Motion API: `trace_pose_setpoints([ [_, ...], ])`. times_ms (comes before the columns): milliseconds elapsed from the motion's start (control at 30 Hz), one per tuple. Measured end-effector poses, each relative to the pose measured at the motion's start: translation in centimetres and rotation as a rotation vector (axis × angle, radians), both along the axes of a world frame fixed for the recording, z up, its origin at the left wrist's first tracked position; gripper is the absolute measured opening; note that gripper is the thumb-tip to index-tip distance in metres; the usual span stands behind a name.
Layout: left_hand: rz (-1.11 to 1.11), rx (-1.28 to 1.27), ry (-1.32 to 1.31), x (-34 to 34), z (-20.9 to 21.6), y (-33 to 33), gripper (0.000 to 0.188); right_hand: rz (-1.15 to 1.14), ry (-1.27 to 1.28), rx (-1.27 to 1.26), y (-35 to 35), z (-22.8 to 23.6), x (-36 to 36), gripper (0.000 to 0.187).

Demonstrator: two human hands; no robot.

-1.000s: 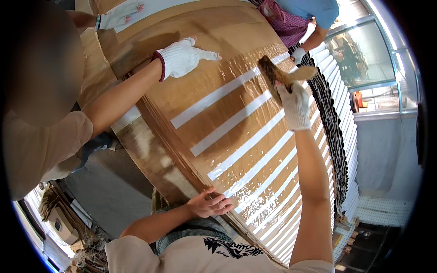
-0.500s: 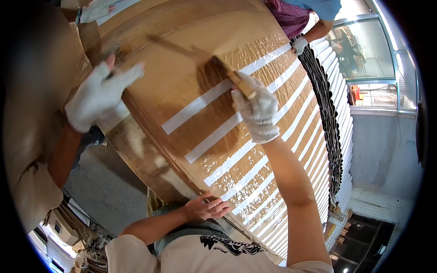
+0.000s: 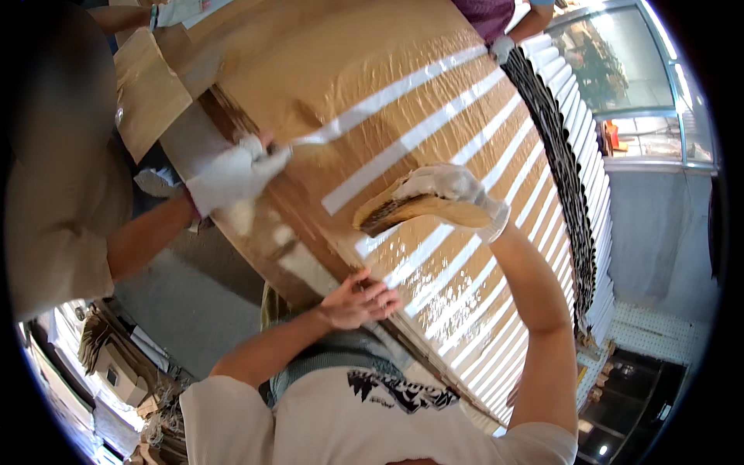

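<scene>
My gloved right hand (image 3: 457,186) is closed round a wide flat brush (image 3: 380,211) with a pale wooden handle and dark bristles. The brush is tilted over the near part of a glossy, wet-looking brown sheet surface (image 3: 372,101) lined with parallel white strips (image 3: 372,174). My bare left hand (image 3: 360,301) lies at the near edge of the sheets, fingers loosely stretched out and holding nothing. To its left, a co-worker's gloved hand (image 3: 236,174) is at the end of the farthest white strip, which looks lifted and bent there.
A second gloved hand (image 3: 178,12) shows at the top left, and another co-worker's gloved hand (image 3: 502,50) touches the far right corner. A loose brown sheet (image 3: 151,93) hangs at the left. Dark scalloped edges (image 3: 550,147) run along the right side.
My right hand and the brush have come nearer, and the brush has turned flatter. The left co-worker's hand has moved to the end of a white strip. My left hand stays at the edge.
</scene>
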State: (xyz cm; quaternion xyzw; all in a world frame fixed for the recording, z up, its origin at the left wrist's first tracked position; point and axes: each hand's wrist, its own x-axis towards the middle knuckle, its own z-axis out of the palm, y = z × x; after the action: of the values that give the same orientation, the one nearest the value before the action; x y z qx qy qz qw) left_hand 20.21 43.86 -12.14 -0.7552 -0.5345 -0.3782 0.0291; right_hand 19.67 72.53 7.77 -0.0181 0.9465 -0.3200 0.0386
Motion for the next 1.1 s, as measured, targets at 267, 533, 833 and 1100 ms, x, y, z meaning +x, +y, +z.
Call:
trace_pose_setpoints([
  [267, -0.015, -0.177, 0.034, 0.0, 1.2, -1.1, 0.062, -0.072, -0.058, -0.036, -3.5, -0.1, 14.1, 0.02],
  [533, 0.054, -0.25, 0.078, 0.7, 2.3, -2.1, 0.059, -0.703, -0.337, -0.551, -9.5, 0.0, 34.4, 0.011],
  [833, 0.112, -0.113, -0.116, -1.0, 6.9, -1.6, 0.055, -1.11, -0.305, -0.174, -13.5, -0.7, 49.3, 0.025],
  [1100, 0.343, -0.051, -0.034, -7.5, 5.0, 1.7, 0.047, -1.11, -0.416, -0.295, -12.2, 2.5, 46.5, 0.029],
])
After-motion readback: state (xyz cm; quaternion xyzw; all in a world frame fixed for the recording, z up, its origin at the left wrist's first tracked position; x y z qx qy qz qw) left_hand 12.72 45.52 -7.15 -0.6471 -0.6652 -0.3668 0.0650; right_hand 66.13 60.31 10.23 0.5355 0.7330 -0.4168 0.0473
